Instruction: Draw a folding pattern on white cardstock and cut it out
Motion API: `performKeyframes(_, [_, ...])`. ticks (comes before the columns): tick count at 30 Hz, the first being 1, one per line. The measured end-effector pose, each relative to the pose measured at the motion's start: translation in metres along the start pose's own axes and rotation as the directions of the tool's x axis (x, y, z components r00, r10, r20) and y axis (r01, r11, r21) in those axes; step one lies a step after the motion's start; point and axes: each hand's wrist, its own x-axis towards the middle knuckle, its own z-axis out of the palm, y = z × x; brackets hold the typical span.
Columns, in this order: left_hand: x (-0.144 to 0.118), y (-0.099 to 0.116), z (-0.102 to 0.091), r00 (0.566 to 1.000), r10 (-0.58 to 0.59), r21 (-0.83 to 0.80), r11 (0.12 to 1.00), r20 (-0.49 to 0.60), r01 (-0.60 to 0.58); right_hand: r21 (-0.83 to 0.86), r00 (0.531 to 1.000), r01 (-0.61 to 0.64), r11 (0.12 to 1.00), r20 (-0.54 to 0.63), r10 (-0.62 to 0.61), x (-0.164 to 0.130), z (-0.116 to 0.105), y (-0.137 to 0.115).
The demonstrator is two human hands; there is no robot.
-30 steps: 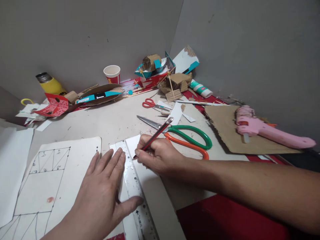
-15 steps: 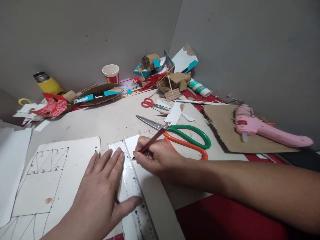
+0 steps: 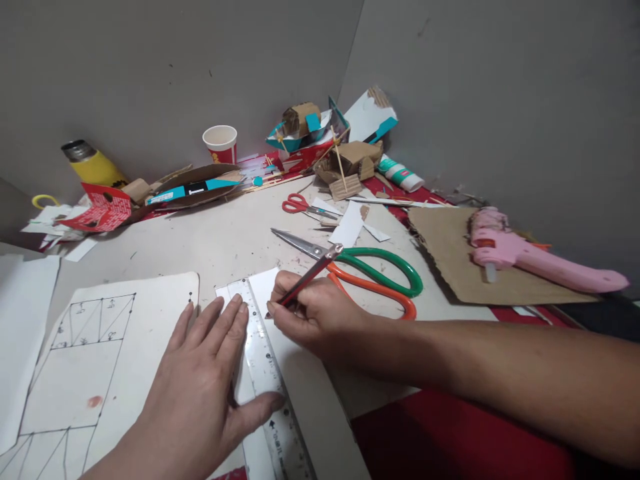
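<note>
A white card strip [image 3: 300, 373] is being ruled along a clear ruler [image 3: 267, 377], just right of the drawn pattern sheet [image 3: 125, 333] on the desk [image 3: 225, 233]. The ruler is being pinned flat by the left hand [image 3: 200, 393]; a red pencil [image 3: 307, 277] is being pinched in the right hand [image 3: 320, 317], its grip closed, tip at the ruler's far end. The line appears barely begun; cutting appears outstanding, with the large scissors [image 3: 370, 277] lying just beyond.

**Hidden and cut off**

Pencil [image 3: 306, 277] tip buried behind the right hand [image 3: 320, 317]; contact with the white strip [image 3: 300, 373] not discernible. Ruler [image 3: 267, 373] partly covered by the left hand [image 3: 200, 393], lower end lost past the bottom edge, markings too small to read. Drawn sheet [image 3: 95, 373] clipped at lower left. Scissors [image 3: 360, 273] partly masked behind the pencil. Yellow flask [image 3: 93, 167] base concealed by scraps at upper left. Right forearm severed by the right edge.
</note>
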Motion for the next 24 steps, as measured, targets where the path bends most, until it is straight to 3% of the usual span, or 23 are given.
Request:
performKeyframes(19, [-0.0002, 0.0001, -0.0005, 1.000, -0.002, -0.006, 1.000, 0.009, 0.002, -0.019, 1.000, -0.021, 1.000, -0.021, 0.020, -0.0017, 0.0009, 0.0015])
performKeyframes(24, [-0.0013, 0.0002, -0.0030, 1.000, 0.006, 0.031, 1.000, 0.008, -0.007, 0.196, 0.965, -0.228, 0.954, -0.084, 0.248, -0.0003, 0.0005, 0.0036])
